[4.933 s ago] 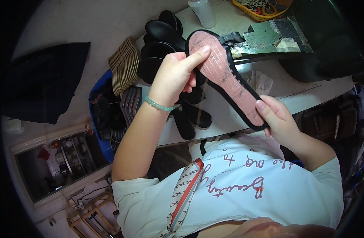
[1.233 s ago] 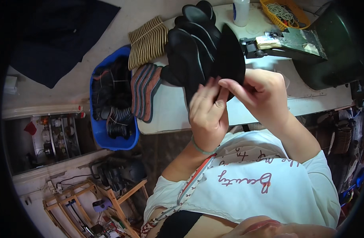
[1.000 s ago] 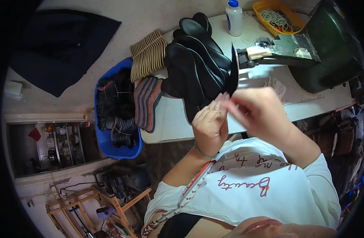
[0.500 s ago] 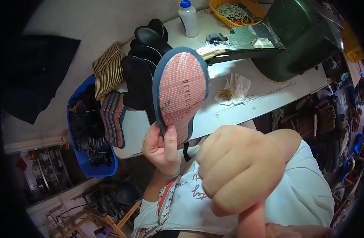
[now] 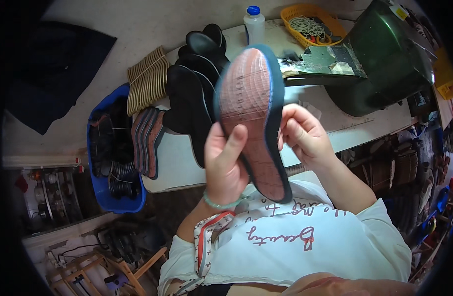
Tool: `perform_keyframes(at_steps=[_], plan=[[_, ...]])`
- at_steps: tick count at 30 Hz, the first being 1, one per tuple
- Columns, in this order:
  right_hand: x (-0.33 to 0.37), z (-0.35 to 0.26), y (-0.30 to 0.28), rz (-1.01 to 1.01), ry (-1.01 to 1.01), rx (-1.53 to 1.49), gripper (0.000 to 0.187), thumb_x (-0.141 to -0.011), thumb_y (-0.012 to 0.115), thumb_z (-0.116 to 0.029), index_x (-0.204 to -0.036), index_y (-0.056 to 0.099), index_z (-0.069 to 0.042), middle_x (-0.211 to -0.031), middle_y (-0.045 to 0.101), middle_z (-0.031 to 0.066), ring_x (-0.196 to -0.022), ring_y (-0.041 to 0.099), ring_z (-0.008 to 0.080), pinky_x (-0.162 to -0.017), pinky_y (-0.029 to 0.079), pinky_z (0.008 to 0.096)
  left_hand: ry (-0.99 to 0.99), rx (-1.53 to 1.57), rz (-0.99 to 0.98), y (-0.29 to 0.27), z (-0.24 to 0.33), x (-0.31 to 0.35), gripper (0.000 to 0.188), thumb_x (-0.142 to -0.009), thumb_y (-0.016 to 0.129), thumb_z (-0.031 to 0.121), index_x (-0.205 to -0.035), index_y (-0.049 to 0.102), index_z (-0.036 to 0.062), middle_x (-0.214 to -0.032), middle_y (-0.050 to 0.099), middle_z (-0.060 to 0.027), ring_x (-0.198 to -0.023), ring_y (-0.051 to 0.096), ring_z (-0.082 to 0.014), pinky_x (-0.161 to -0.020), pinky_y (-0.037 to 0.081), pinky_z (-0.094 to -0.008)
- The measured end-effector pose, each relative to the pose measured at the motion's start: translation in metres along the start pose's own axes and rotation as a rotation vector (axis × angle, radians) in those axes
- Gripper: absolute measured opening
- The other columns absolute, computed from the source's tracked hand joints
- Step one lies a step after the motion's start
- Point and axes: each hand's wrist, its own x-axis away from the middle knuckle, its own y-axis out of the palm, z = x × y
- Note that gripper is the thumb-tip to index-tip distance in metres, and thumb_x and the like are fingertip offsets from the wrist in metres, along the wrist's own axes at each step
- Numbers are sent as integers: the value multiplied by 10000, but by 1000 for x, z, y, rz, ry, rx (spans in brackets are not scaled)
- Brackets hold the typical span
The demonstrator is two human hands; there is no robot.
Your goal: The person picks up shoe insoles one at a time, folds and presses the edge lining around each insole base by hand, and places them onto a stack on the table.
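Note:
In front of me my left hand (image 5: 225,165) grips a shoe insole (image 5: 251,113) by its narrow middle, thumb on the pink woven face. The insole stands tilted, its broad end up, with a dark blue-grey rim around the pink. On its right edge is my right hand (image 5: 305,135), fingers curled and thumb pressed against them. What those fingertips pinch, if anything, is hidden close to the rim. Behind and left of the insole, several black shoe soles (image 5: 187,96) lie overlapping on the white worktable (image 5: 179,175).
A dark green machine (image 5: 384,59) with a flat arm stands at the right. Tied tan strips (image 5: 148,81) and stacked pink insoles (image 5: 150,143) sit at the left, beside a blue tub (image 5: 120,202). Farther back are a bottle (image 5: 254,27) and a yellow basket (image 5: 293,32).
My right hand has moved from close before me up to the insole's right edge. The insole has shifted right and turned, showing its full length, with my left hand now around its middle.

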Motion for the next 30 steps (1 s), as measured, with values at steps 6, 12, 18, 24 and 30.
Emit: perform_keyframes(at_steps=[6,12,18,24,30], plan=[[-19,14,-29,-99,161,-283,428,-783,771,-96,-1159,577,-30,-1062,650,71,-973,633,171,-836,519,319,-317,74,-186,6,-10,-9,366,-935,593,319,-1112,525,7,-893,678,-103,-749,680,-174,-681,575,-293],[-27,-12,-21,-48,-127,176,562,-690,817,-19,-1194,568,-19,-1110,641,71,-1016,613,162,-886,507,333,-236,47,-231,8,1,-8,306,-928,620,229,-1126,545,8,-994,669,-82,-857,644,-125,-784,521,-268],[-26,-54,19,-150,125,443,233,-782,721,15,-1004,660,47,-896,692,98,-733,668,135,-629,594,267,-30,-109,-177,-12,5,-17,243,-919,641,136,-1106,572,-2,-1032,669,-53,-919,613,-85,-848,487,-242],[-34,-47,25,-9,236,483,221,-849,693,-79,-1044,649,14,-921,681,46,-775,646,82,-659,559,217,56,-234,-53,-13,-6,-21,307,-898,672,134,-1140,542,-4,-1067,649,-67,-942,601,-93,-865,487,-255],[-39,-38,11,-57,236,450,114,-879,659,-76,-956,646,8,-849,678,53,-739,654,94,-660,558,217,98,-194,-166,-16,-6,-18,435,-870,673,46,-1228,435,-22,-1162,585,-91,-1067,559,-128,-956,446,-288]])
